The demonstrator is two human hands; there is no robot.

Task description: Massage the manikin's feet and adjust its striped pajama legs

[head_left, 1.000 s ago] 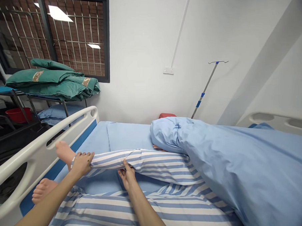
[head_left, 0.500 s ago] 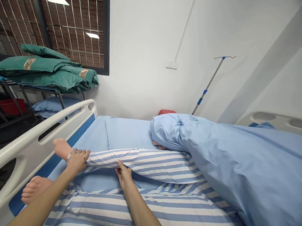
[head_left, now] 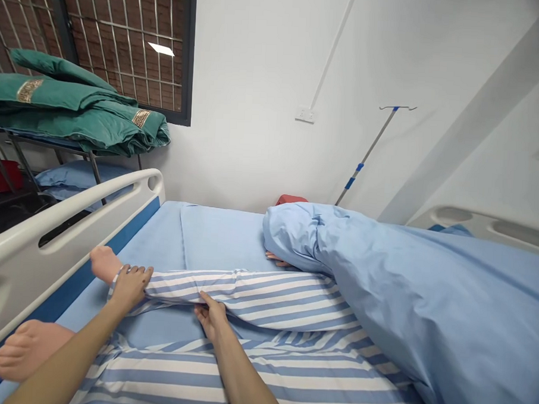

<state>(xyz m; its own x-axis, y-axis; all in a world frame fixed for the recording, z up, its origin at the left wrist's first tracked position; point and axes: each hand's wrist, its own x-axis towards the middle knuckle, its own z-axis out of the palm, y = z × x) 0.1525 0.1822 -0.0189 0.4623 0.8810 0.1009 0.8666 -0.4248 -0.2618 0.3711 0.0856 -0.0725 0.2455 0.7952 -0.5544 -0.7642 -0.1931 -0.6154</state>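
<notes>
head view: both my hands are on a figure in blue-and-white striped pyjamas lying on a hospital bed (head_left: 161,233). my left hand (head_left: 129,288) is closed around the lower end of the striped trouser leg (head_left: 256,298), just above the bare foot (head_left: 105,264), with my fingers over the top of the cuff. a thin pale band (head_left: 115,281) shows by the ankle, at the edge of that hand. my right hand (head_left: 213,318) is narrowed to a pinch on the underside of the same leg, further along, with the cloth gathered between my thumb and fingers.

that leg lies across the figure's other striped leg (head_left: 226,373), and its far end goes under a rumpled blue duvet (head_left: 403,297) covering the right side of the bed. the other bare foot (head_left: 31,349) rests near the left edge of the bed, just inside the white side rail (head_left: 86,209). a small hand (head_left: 276,259) pokes out from under the duvet onto the blue sheet (head_left: 223,241).

at the far end of the bed, a red object (head_left: 291,200) shows behind the duvet, and an iv pole (head_left: 370,153) stands against the wall. beyond the left rail, folded green blankets (head_left: 68,113) sit on a metal rack (head_left: 92,164), with a blue pillow (head_left: 78,179) beneath them
</notes>
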